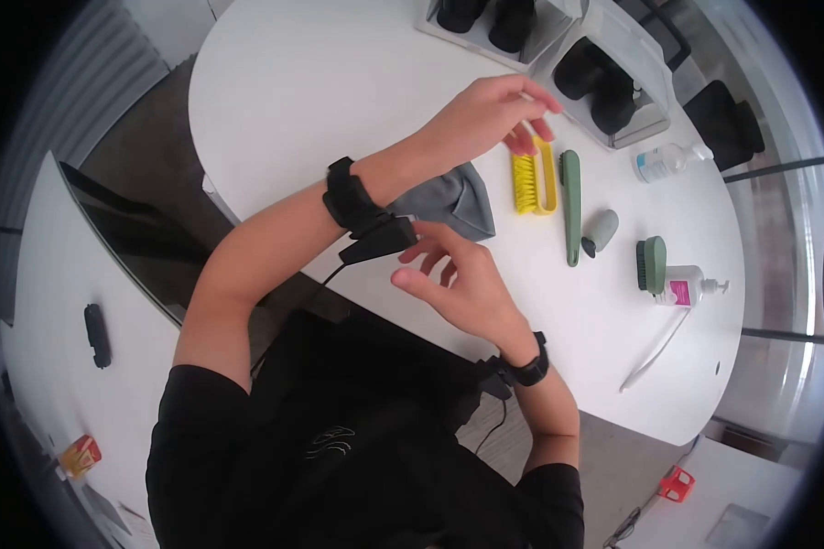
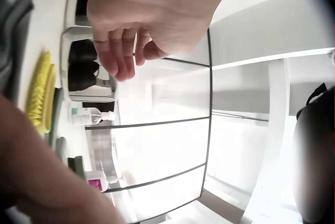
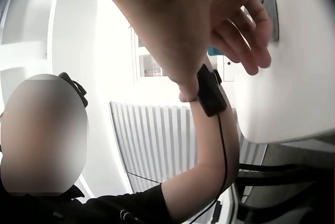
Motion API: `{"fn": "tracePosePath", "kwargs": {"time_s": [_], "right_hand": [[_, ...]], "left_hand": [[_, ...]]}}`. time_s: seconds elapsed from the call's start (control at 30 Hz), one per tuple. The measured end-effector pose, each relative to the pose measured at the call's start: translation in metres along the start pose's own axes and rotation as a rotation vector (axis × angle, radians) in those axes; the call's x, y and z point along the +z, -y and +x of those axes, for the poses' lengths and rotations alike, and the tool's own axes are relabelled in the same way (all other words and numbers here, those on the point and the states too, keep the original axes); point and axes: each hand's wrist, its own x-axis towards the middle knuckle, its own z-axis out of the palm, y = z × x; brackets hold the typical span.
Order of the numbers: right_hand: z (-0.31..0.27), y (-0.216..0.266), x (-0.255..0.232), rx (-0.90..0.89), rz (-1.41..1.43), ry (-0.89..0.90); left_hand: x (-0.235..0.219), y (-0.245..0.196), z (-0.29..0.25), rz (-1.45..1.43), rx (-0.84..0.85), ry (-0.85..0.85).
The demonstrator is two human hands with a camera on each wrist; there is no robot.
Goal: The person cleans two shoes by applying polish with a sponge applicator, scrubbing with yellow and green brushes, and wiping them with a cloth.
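Observation:
My left hand (image 1: 490, 114) is held out over the table, its fingers loosely bent and nothing in them. Just beyond its fingertips lies a yellow brush (image 1: 525, 186) with a loop handle. A black camera unit (image 1: 382, 240) is strapped to my left wrist. Beside that unit is my right hand (image 1: 467, 288), fingers spread and bent, with its fingertips right at the unit's end in the head view. In the right wrist view the thumb overlaps the camera unit (image 3: 211, 92), while the other fingers hang apart from it. A grey cloth (image 1: 458, 201) lies under the left forearm.
Right of the yellow brush lie a long green brush (image 1: 570, 206), a grey-green rounded object (image 1: 601, 231) and a small green brush (image 1: 652, 265). Behind stand a clear bottle (image 1: 664, 163), a pump bottle (image 1: 691, 285) and clear boxes (image 1: 627, 137) with black shoes. A white stick (image 1: 655, 352) lies near the edge.

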Motion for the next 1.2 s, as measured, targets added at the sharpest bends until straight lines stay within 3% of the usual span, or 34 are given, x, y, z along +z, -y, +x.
{"fn": "tracePosePath", "kwargs": {"time_s": [0.17, 0.3, 0.37, 0.5, 0.57, 0.6, 0.67, 0.7, 0.77, 0.8, 0.87, 0.9, 0.97, 1.0, 1.07, 1.1, 1.17, 1.2], "right_hand": [[0.008, 0.007, -0.001, 0.078, 0.097, -0.025], [-0.001, 0.015, 0.001, 0.089, 0.068, -0.096], [-0.003, 0.018, 0.003, 0.098, 0.079, -0.109], [-0.006, 0.023, 0.004, 0.096, 0.068, -0.126], [-0.004, 0.023, 0.005, 0.108, 0.075, -0.124], [-0.003, 0.023, 0.005, 0.078, 0.065, -0.130], [-0.001, 0.017, 0.008, 0.051, 0.058, -0.148], [0.000, 0.012, 0.011, 0.052, 0.060, -0.137], [0.000, 0.005, 0.010, 0.054, 0.061, -0.142], [0.000, 0.006, 0.010, 0.079, 0.039, -0.108], [-0.003, 0.005, 0.008, 0.112, 0.023, -0.084], [-0.003, 0.004, 0.007, 0.132, 0.010, -0.076], [-0.002, 0.002, 0.005, 0.158, 0.017, -0.081], [-0.002, 0.001, 0.003, 0.148, -0.003, -0.087], [-0.001, -0.001, 0.005, 0.154, 0.005, -0.114], [-0.001, -0.004, 0.005, 0.096, -0.013, -0.113], [-0.001, -0.008, 0.007, 0.063, -0.006, -0.141], [-0.001, -0.011, 0.008, 0.045, -0.003, -0.098]], "left_hand": [[0.017, -0.014, 0.014, 0.091, 0.211, -0.078], [0.029, -0.011, 0.007, 0.167, 0.227, -0.121], [0.031, -0.008, 0.001, 0.495, 0.353, -0.145], [0.030, -0.007, -0.006, 0.827, 0.447, -0.107], [0.026, 0.002, -0.003, 1.072, 0.668, -0.148], [0.026, -0.001, -0.004, 1.073, 0.667, -0.146], [0.028, -0.007, -0.003, 0.952, 0.471, -0.048], [0.032, -0.009, -0.004, 0.953, 0.474, -0.036], [0.041, -0.013, -0.003, 0.436, 0.152, 0.037], [0.040, -0.013, 0.000, 0.433, 0.154, 0.051], [0.040, -0.009, 0.003, 0.092, 0.009, 0.147], [0.041, -0.007, 0.003, 0.093, 0.000, 0.159], [0.043, 0.000, 0.003, 0.413, 0.164, 0.066], [0.043, 0.003, 0.001, 0.417, 0.142, 0.086], [0.038, 0.004, -0.001, 0.605, 0.284, 0.104], [0.036, 0.003, -0.001, 0.608, 0.261, 0.138], [0.034, 0.000, -0.004, 0.233, 0.158, 0.136], [0.033, 0.000, -0.007, 0.232, 0.130, 0.171]]}}
